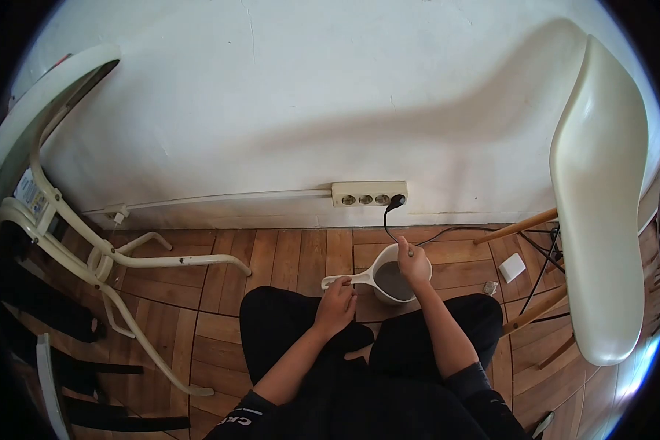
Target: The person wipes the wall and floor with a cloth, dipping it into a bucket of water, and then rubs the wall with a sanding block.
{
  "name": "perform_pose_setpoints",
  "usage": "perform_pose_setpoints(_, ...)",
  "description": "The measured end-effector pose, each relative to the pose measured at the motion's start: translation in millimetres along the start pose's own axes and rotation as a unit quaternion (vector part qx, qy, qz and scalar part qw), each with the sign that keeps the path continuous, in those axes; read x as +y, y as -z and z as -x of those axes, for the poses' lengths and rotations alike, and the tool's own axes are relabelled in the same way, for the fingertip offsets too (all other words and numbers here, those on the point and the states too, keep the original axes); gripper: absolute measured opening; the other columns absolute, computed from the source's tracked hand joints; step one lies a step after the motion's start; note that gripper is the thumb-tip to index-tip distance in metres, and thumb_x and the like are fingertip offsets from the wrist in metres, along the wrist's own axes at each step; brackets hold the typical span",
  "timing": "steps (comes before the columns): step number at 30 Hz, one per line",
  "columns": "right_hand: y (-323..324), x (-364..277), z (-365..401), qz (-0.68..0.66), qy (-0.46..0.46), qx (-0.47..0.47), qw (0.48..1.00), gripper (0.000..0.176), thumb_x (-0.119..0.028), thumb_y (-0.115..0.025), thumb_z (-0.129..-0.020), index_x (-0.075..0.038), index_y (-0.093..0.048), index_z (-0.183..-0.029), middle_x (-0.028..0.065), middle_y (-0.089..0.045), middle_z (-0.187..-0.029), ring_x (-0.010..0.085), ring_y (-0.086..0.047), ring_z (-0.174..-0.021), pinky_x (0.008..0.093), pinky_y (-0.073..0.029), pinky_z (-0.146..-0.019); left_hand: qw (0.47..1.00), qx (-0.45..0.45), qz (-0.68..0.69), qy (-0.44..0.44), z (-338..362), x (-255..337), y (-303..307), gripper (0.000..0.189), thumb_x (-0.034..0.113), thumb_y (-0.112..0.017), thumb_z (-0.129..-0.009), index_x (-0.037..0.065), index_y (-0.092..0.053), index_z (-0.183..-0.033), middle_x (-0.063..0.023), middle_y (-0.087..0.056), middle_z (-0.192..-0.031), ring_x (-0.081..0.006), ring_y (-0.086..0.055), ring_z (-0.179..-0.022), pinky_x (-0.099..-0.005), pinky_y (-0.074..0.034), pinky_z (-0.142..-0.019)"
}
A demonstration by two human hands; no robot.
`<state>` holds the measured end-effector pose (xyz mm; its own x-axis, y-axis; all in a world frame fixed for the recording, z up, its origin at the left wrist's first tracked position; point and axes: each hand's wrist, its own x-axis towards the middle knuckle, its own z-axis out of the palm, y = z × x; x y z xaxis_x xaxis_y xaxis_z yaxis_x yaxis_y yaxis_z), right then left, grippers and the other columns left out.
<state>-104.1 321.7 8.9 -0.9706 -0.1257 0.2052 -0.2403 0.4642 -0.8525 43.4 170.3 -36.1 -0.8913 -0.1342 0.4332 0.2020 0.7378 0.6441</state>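
A white plastic dipper with a long handle stands on the wooden floor in front of my crossed legs. Grey, mud-like material fills part of it. My left hand has its fingers closed on the handle, left of the bowl. Over the bowl's right side is my right hand, closed with the thumb pointing up. A thin thing seems to be in its grip, but I cannot make out what it is.
A socket strip on the white wall holds a black plug with a cable running right. A cream chair with wooden legs is at right, near a white box. Cream metal tube legs spread out at left.
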Motion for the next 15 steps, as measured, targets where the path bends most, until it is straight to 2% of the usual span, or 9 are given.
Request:
perform_pose_setpoints(7, -2, 8, -2, 0.004, -0.004, -0.035, 0.999, 0.053, -0.045, -0.043, -0.092, 0.001, -0.057, -0.068, 0.0143, -0.054, -0.057, 0.0269, -0.056, -0.056, 0.0391, -0.043, -0.058, 1.0, -0.01, 0.003, 0.009, 0, 0, 0, 0.009, 0.006, -0.057, -0.08, -0.001, -0.056, -0.086, -0.0174, -0.048, -0.112, -0.0335, -0.052, -0.103, -0.0387, -0.043, -0.087)
perform_pose_setpoints(10, -5, 13, -2, -0.014, 0.017, -0.012, 1.0, 0.053, -0.044, -0.042, -0.092, 0.001, -0.058, -0.069, 0.0146, -0.054, -0.058, 0.0268, -0.056, -0.057, 0.0398, -0.043, -0.058, 1.0, -0.004, -0.002, 0.0, -1, -1, 3, 0.01, 0.007, -0.057, -0.08, -0.001, -0.056, -0.086, -0.0174, -0.049, -0.111, -0.0335, -0.052, -0.102, -0.0391, -0.043, -0.086)
perform_pose_setpoints(12, -4, 13, -4, 0.011, 0.022, -0.008, 1.0, 0.051, -0.041, -0.044, -0.092, 0.004, -0.061, -0.074, 0.0197, -0.056, -0.06, 0.0282, -0.056, -0.056, 0.0402, -0.042, -0.057, 1.0, 0.012, -0.006, 0.004, -1, 0, 3, 0.011, 0.007, -0.057, -0.08, -0.001, -0.056, -0.087, -0.0173, -0.049, -0.111, -0.0335, -0.052, -0.102, -0.0392, -0.043, -0.086)
perform_pose_setpoints(15, -5, 16, -4, 0.006, 0.022, 0.007, 1.0, 0.05, -0.041, -0.045, -0.092, 0.003, -0.063, -0.077, 0.0191, -0.058, -0.062, 0.0304, -0.058, -0.057, 0.04, -0.044, -0.059, 1.0, 0.005, 0.02, 0.004, -3, -1, 5, 0.012, 0.007, -0.058, -0.079, -0.001, -0.055, -0.088, -0.0173, -0.05, -0.109, -0.0336, -0.052, -0.101, -0.0395, -0.044, -0.084)
